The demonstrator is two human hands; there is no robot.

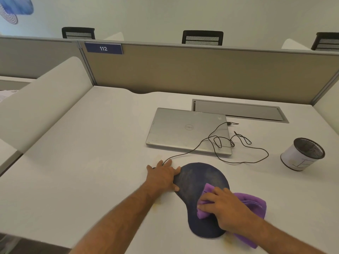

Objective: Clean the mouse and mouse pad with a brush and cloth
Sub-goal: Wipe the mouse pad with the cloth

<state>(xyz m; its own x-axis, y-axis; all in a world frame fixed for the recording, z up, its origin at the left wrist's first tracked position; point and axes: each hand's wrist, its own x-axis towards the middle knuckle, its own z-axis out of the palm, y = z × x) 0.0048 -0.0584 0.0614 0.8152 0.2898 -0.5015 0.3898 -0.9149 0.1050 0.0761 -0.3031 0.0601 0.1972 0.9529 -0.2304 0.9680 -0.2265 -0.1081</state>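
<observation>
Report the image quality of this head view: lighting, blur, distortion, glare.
Head view: even, soft lighting, with only faint shadows under the closed laptop and the mouse pad; wide-angle distortion bends the partition and desk edges; the forearms near the bottom edge are slightly smeared, while the left hand, the right hand and the purple cloth are fairly sharp; no strong glare.

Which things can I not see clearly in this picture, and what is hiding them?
- Mouse: head view, hidden under the left hand; only its cable shows.
- Brush: not seen anywhere in the head view.
- Mouse pad: near part covered by the right hand and the purple cloth.
- Cup: what is inside is too dark to tell.
- Cloth: lower end blurred.
</observation>
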